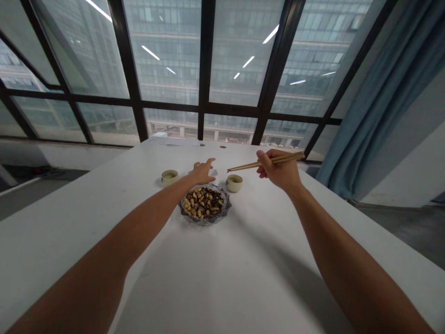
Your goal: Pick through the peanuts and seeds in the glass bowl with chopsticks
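Observation:
A glass bowl full of mixed nuts and seeds stands on the white table. My left hand hovers over the bowl's far rim with its fingers stretched out, holding nothing. A small white object lies just beyond its fingers. My right hand is raised to the right of the bowl and closed on a pair of wooden chopsticks, whose tips point left above a small cream cup. A second cream cup stands left of the bowl.
Papers lie at the table's far edge, under a wall of black-framed windows. A blue curtain hangs at the right. The table's right edge drops to a grey floor.

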Motion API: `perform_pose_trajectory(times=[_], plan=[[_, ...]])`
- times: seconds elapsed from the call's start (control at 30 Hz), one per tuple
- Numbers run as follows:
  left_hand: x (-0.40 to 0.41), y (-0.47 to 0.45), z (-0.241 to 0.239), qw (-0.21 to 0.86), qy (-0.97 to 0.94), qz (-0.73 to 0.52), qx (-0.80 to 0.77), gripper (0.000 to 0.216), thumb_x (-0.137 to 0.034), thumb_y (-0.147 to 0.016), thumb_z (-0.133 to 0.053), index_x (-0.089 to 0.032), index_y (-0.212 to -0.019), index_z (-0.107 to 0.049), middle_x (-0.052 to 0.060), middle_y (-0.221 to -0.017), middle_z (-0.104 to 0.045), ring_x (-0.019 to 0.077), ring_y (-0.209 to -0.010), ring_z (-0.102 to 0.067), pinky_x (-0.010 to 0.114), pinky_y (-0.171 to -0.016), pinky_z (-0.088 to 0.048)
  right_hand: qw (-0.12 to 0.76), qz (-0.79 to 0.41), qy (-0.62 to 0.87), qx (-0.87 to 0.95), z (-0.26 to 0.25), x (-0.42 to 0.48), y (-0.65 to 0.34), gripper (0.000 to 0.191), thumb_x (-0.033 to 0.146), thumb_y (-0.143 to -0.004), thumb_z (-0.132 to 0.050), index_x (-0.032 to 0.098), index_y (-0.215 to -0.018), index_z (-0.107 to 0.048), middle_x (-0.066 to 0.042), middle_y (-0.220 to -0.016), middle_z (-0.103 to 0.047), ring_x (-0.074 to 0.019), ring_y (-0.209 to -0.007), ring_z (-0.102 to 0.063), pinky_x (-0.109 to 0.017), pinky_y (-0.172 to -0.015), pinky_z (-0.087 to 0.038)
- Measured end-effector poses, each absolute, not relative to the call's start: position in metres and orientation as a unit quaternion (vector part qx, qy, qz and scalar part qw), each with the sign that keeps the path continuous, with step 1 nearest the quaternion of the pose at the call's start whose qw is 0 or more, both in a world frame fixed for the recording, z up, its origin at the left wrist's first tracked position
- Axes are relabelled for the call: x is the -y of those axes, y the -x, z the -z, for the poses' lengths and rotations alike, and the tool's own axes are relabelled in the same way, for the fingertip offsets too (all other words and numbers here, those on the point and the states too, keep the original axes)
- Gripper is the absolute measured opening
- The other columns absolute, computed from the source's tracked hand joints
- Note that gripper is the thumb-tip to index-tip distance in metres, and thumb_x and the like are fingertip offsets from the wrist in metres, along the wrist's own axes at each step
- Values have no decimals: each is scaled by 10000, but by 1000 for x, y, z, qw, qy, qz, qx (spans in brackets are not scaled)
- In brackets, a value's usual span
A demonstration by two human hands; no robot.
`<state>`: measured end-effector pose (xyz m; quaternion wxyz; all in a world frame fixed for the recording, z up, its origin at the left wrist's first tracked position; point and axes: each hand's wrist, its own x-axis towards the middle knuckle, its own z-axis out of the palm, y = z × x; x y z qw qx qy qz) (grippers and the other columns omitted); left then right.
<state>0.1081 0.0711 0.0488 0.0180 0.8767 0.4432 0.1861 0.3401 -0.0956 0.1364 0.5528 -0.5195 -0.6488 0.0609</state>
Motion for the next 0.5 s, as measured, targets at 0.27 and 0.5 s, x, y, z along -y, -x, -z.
perform_pose_trajectory(times=[0.27, 0.5], plan=[[-90, -109, -59, 26, -876, -89, -472, 887, -473, -772, -746, -170, -1504, -348, 189, -1387, -618, 368, -1287, -571, 498, -1096, -350, 541, -68, 517, 660, -132, 94, -338, 660, 824, -779, -587, 181, -628, -583, -71, -518, -668, -150, -384, -616, -207, -337, -415], [-79, -107, -57, -49, -927, -257, -268, 839, -284, -738, -766, -156, -1485, -408, 175, -1462, -545, 339, -1313, -529, 446, -1110, -383, 553, -23, 495, 670, -130, 97, -337, 611, 762, -842, -580, 187, -637, -615, -70, -545, -689, -159, -430, -644, -228, -406, -463]])
